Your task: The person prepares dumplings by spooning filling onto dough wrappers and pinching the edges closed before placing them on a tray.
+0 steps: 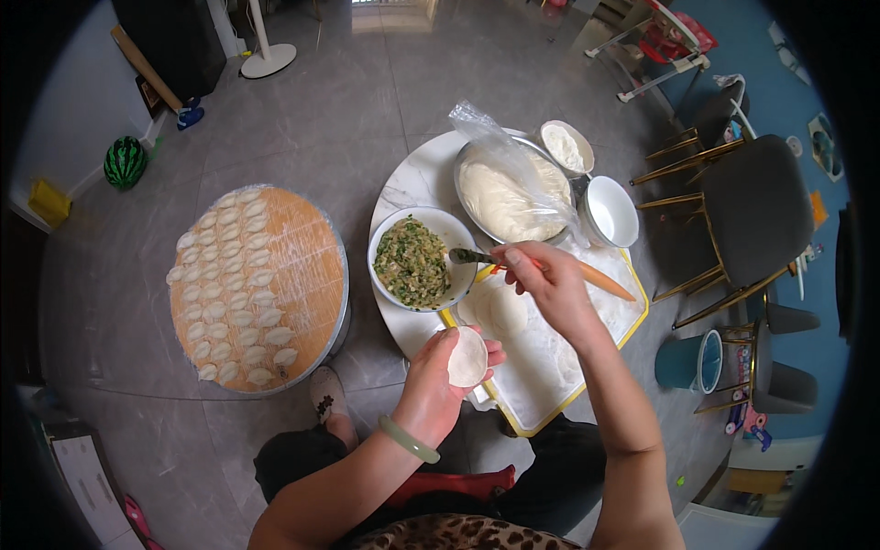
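A round dough wrapper [468,357] rests on the palm and fingers of my left hand [440,368], below the filling bowl. My right hand [546,278] grips a spoon [469,256] by its handle, part of which is orange-red. The spoon's dark head is over the right rim of a white bowl [459,292] that contains chopped meat and green filling [412,262]. More dough wrappers [507,311] lie on a floured, yellow-edged board [550,385] under my right hand. Behind that hand, a wooden rolling pin [606,282] shows partly.
A large bowl of dough [495,196] stands at the back of the marble-patterned table [405,182], partly under a clear plastic bag [495,141]. Beside it are a flour bowl [565,146] and a white bowl [608,212]. Rows of dumplings [234,282] cover part of a round board [309,275] at left.
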### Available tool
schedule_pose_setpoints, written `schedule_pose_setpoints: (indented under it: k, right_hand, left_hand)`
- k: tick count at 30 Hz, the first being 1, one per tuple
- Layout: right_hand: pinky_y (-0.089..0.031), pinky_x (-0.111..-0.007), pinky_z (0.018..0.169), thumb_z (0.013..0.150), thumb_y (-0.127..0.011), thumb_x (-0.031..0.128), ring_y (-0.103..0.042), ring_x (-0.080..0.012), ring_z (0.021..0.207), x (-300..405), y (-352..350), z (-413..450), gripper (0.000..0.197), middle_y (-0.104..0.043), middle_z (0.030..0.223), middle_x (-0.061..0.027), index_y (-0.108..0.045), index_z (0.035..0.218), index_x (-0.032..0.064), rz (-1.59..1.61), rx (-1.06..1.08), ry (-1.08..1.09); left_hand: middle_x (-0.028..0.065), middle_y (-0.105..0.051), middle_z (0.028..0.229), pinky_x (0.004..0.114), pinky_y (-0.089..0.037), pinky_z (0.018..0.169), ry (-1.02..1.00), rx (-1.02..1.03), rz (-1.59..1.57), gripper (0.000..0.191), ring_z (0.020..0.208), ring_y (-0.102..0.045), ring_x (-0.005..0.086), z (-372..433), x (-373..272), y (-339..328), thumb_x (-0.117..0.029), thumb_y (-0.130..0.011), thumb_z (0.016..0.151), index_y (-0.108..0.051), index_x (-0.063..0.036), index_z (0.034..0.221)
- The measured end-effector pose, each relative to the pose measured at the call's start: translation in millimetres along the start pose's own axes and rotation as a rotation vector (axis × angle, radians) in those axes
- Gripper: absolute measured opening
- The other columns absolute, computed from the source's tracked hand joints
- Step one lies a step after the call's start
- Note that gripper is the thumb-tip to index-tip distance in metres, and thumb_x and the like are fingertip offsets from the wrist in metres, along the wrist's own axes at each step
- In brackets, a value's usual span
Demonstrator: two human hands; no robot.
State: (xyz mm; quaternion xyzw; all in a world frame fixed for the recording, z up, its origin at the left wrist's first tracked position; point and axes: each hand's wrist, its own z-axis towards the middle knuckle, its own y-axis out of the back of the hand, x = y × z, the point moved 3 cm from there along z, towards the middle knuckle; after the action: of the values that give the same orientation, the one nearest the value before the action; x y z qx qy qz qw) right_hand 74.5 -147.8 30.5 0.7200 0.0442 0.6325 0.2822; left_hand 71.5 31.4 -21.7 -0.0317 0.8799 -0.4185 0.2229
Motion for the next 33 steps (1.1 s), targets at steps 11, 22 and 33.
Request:
schedule_pose_setpoints:
  k: [11, 22, 33]
  right_hand:
    - [-0.044, -0.020, 0.055, 0.093, -0.052, 0.014, -0.053, -0.0060, 0.062, 2.6, -54.6, 37.6, 0.020, -0.063, 0.076, -0.0031, -0.064, 0.095, -0.0015, 0.170, -0.019, -0.057]
    - [-0.045, -0.021, 0.054, 0.093, -0.050, 0.016, -0.054, -0.0070, 0.060, -23.2, -29.0, 32.2, 0.023, -0.062, 0.073, -0.0034, -0.065, 0.092, -0.0019, 0.062, -0.101, -0.179]
    - [-0.044, -0.021, 0.054, 0.093, -0.050, 0.017, -0.054, -0.0070, 0.059, -31.1, -19.7, 13.8, 0.024, -0.062, 0.071, -0.0029, -0.065, 0.088, -0.0017, 0.024, -0.121, -0.205]
  left_hand:
    - [0.0145, -0.062, 0.104, 0.036, -0.045, 0.087, -0.029, 0.029, -0.004, 0.035, 0.100, -0.060, 0.0256, 2.0, -12.1, 3.1, -0.029, -0.042, 0.096, -0.052, -0.0014, 0.114]
    - [0.0151, -0.063, 0.103, 0.036, -0.045, 0.085, -0.074, 0.054, 0.008, 0.035, 0.098, -0.061, 0.0263, 4.4, -12.2, 2.9, -0.028, -0.041, 0.096, -0.052, -0.0009, 0.115]
    - [0.0159, -0.063, 0.103, 0.035, -0.046, 0.083, -0.089, 0.043, -0.010, 0.035, 0.097, -0.061, 0.0266, 5.9, -13.6, 3.6, -0.028, -0.042, 0.096, -0.052, -0.0008, 0.115]
